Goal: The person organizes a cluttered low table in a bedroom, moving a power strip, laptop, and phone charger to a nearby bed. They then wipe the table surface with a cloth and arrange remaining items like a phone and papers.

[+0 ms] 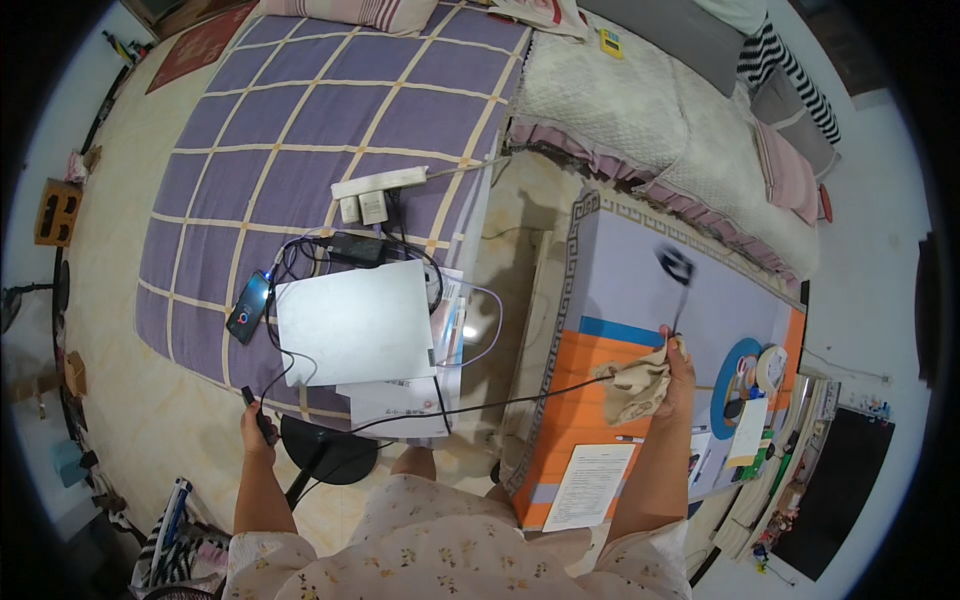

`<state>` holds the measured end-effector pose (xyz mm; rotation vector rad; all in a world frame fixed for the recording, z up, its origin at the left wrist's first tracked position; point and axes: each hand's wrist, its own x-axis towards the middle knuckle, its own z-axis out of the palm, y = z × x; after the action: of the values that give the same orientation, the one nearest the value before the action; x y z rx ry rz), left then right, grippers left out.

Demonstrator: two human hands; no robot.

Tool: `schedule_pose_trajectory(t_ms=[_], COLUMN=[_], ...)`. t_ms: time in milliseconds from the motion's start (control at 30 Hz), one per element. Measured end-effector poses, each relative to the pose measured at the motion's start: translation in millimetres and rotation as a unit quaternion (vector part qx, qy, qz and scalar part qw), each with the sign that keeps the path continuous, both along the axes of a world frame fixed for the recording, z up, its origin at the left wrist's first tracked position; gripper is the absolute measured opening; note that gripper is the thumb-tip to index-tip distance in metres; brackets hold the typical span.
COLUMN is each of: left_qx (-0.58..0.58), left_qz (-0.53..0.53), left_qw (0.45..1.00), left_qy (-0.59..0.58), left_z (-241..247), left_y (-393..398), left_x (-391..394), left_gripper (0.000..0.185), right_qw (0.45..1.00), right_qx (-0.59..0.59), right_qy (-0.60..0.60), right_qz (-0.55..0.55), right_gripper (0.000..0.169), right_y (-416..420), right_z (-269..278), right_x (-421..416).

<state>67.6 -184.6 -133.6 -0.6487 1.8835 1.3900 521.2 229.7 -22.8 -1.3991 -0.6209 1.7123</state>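
My left hand (258,433) grips a slim black device (253,403), possibly a cable controller; a thin black cord runs up from it towards the laptop. On the right, my right hand (679,379) pinches a beige patterned cloth (637,386). A black cable (487,405) runs from the cloth down to the left, below the bed edge. Past my right fingers, a dark cable end (676,266) hangs blurred over the table. A closed silver laptop (352,322) lies on the checked purple bedspread (292,120), partly over printed papers (397,409).
A lit phone (247,307), a black power adapter (356,249) and a white power strip (379,182) lie on the bed among cords. A black round stool (330,450) stands below. The table (622,247) bears a printed sheet (589,487) and a blue ring-shaped tray (724,397).
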Motion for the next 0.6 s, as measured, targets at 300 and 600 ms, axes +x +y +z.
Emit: schedule_pose_trajectory(t_ms=[300,600], left_qx=[-0.056,-0.090], left_qz=[-0.051,-0.125], left_qw=[0.996,0.974], left_qy=[0.053,0.166], left_z=[-12,-16], left_y=[11,40], left_x=[3,18], left_gripper=[0.031,0.038], right_qw=[0.987,0.940], right_qx=[0.126,0.184], right_qy=[-0.084,-0.241], right_qz=[-0.049,0.154], right_gripper=[0.030,0.027], right_y=[22,12], right_z=[27,41], right_x=[8,-9])
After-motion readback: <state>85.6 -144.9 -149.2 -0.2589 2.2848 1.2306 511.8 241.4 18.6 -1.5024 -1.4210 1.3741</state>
